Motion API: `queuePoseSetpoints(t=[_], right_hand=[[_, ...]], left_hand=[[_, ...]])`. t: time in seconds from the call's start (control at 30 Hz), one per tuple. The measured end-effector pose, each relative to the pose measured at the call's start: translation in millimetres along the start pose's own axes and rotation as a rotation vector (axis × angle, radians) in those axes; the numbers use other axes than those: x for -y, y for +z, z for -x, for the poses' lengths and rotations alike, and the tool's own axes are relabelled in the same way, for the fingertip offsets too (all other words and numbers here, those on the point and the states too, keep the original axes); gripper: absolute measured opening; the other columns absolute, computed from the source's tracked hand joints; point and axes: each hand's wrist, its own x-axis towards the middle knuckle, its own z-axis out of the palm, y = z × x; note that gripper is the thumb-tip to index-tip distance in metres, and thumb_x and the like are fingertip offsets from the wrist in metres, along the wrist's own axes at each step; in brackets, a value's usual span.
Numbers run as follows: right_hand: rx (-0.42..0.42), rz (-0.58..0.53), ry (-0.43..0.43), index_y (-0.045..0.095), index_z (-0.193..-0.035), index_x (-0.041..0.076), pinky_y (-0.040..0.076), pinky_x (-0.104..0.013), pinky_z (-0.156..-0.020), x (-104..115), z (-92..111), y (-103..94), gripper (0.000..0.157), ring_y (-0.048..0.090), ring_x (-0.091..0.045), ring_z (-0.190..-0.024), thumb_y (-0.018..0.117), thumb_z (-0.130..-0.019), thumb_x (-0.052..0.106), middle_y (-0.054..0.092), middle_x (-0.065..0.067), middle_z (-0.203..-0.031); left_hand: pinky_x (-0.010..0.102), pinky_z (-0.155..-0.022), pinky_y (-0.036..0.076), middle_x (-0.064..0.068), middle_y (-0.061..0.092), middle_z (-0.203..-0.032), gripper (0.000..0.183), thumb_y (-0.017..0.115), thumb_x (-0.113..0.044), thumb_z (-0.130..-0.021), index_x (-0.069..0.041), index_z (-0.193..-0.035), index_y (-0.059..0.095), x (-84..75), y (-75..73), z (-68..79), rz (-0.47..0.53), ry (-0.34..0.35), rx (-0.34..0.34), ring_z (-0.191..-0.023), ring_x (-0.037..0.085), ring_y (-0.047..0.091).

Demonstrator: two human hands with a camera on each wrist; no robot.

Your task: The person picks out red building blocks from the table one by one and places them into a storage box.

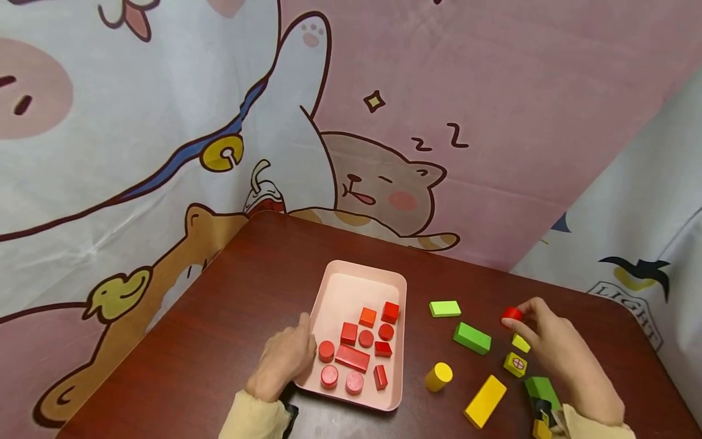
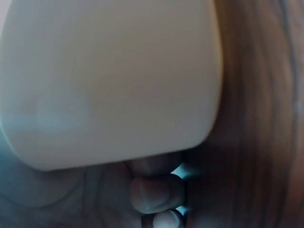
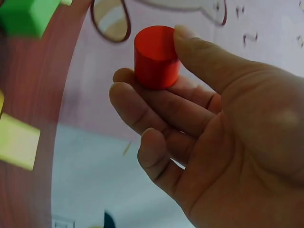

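My left hand (image 1: 284,358) grips the left rim of a pink tray (image 1: 353,285). In the left wrist view the tray's pale wall (image 2: 114,85) fills most of the picture, with curled fingers (image 2: 151,194) below it. Red blocks stand in the tray's middle and near half, among them a long red block (image 1: 353,358), a red cube (image 1: 390,312) and several discs. To the right, my right hand (image 1: 567,353) pinches a red cylinder (image 3: 156,59) between thumb and fingers, above the table's far right part. The other fingers of that hand are loosely bent.
Right of the tray lie a light green block (image 1: 445,309), a green block (image 1: 472,338), a yellow cylinder (image 1: 439,377), a long yellow block (image 1: 485,402) and a yellow block with a printed mark (image 1: 515,364). Another green block (image 1: 542,392) is partly behind the right wrist. A printed curtain (image 1: 493,122) hangs behind the table.
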Motion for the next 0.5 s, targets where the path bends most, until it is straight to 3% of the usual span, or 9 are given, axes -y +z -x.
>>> queuePoseSetpoints(t=[0.2,0.33,0.5], right_hand=[[-0.015,-0.01,-0.118,0.047,-0.11,0.006,0.046,-0.033,-0.059,36.6,-4.3,18.0,0.041,0.053,-0.015,-0.065,0.068,-0.09,0.034,0.062,-0.002,-0.081],[-0.021,-0.025,-0.198,0.051,-0.105,0.012,0.048,-0.034,-0.063,61.1,-8.7,31.1,0.036,0.058,-0.012,-0.071,0.074,-0.085,0.031,0.062,0.003,-0.082],[-0.009,-0.049,-0.242,0.052,-0.102,0.016,0.047,-0.032,-0.061,88.5,-13.3,42.3,0.036,0.059,-0.011,-0.071,0.078,-0.081,0.03,0.064,0.005,-0.083]], left_hand=[[0.048,-0.052,0.041,0.011,0.053,-0.061,0.015,0.055,-0.016,-0.09,-0.008,-0.094,0.044,0.1,-0.1,-0.2,0.001,-0.005,0.006,-0.053,0.03,0.055],[0.047,-0.051,0.041,0.011,0.052,-0.061,0.014,0.054,-0.016,-0.091,-0.007,-0.094,0.044,0.2,0.1,-0.6,-0.001,-0.007,0.007,-0.053,0.03,0.055],[0.047,-0.052,0.042,0.011,0.053,-0.061,0.015,0.054,-0.017,-0.091,-0.007,-0.095,0.044,-0.8,-0.1,-1.0,0.002,-0.011,0.014,-0.053,0.029,0.054]])
